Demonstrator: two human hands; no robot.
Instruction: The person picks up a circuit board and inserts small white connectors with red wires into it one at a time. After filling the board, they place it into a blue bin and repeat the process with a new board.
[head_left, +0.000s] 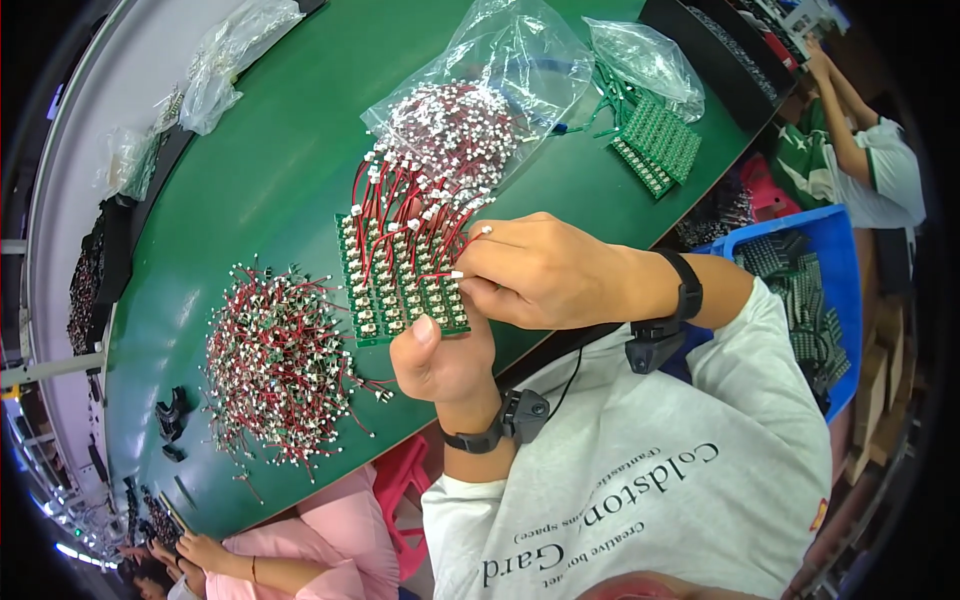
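Note:
My left hand grips the lower edge of a green circuit board panel, with its thumb on top. Rows of small white connectors cover the panel, and red wire leads rise from its upper part. My right hand is closed in a pinch at the panel's right side. A red wire lead with white plugs runs into its fingers; the fingertips are partly hidden. Just beyond the panel, many more leads with white plugs spill from a clear plastic bag.
A large heap of wired small boards lies left on the green table. Bare board panels are stacked far right, by another plastic bag. A blue bin of boards stands at my right. Other people sit nearby.

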